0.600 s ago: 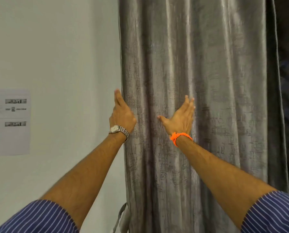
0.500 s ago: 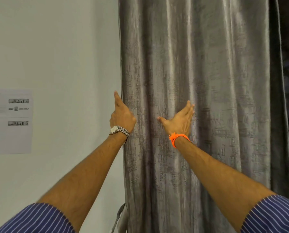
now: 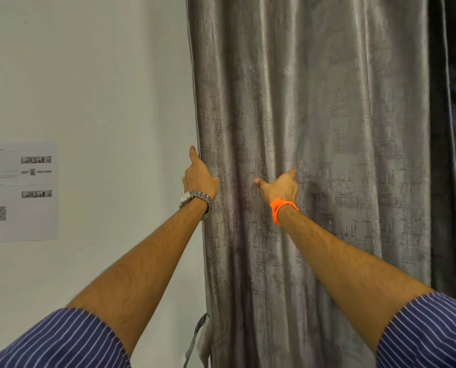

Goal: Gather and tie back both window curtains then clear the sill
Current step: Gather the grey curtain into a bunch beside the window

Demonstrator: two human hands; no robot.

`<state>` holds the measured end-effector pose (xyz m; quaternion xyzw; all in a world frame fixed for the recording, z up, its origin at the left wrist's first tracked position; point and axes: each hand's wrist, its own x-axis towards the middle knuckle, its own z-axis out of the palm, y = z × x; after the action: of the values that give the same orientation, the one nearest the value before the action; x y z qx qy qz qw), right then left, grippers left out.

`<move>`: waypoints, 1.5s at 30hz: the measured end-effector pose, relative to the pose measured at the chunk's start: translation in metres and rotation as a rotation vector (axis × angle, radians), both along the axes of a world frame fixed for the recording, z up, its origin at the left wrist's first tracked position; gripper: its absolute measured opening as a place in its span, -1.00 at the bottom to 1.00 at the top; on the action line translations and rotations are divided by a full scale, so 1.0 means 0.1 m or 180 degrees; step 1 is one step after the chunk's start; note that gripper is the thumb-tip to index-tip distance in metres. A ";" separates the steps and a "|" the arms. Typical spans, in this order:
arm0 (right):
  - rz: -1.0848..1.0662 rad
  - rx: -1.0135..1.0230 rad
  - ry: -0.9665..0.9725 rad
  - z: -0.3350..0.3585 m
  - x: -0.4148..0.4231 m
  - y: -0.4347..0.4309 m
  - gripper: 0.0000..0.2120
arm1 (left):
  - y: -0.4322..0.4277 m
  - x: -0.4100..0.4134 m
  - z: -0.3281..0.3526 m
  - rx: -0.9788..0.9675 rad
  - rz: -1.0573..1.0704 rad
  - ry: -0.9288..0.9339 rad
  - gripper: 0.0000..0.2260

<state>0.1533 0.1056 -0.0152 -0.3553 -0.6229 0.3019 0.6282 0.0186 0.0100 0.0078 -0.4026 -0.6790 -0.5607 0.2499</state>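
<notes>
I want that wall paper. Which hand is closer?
Left. The left hand is at the curtain edge, right of the paper; the right hand is on the curtain, farther right.
</notes>
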 end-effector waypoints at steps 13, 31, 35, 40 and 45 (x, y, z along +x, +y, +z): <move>-0.0066 0.0387 -0.0449 -0.01 -0.03 -0.09 -0.77 | 0.08 0.07 -0.05 -0.0247 -0.0149 0.0071 -0.36; 0.0769 0.0709 -0.1055 0.10 0.11 -0.42 -0.77 | 0.21 0.66 0.02 -0.0106 -0.1555 -0.0584 -0.65; 0.1124 0.0732 -0.1184 0.03 0.15 -0.42 -0.64 | 0.23 0.66 0.05 -0.0355 -0.2356 -0.0941 -0.51; 0.1080 0.0630 -0.1226 -0.04 0.17 -0.42 -0.77 | 0.29 0.69 0.02 -0.0521 -0.2097 -0.0949 -0.30; 0.1335 0.0629 -0.1261 -0.12 0.22 -0.34 -0.53 | 0.34 0.72 0.02 -0.0393 -0.1078 -0.0483 -0.82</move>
<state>0.1754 0.0713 -0.0272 -0.2080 -0.8193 0.2878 0.4501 0.0905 0.0444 0.0100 -0.4822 -0.6516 -0.5808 0.0749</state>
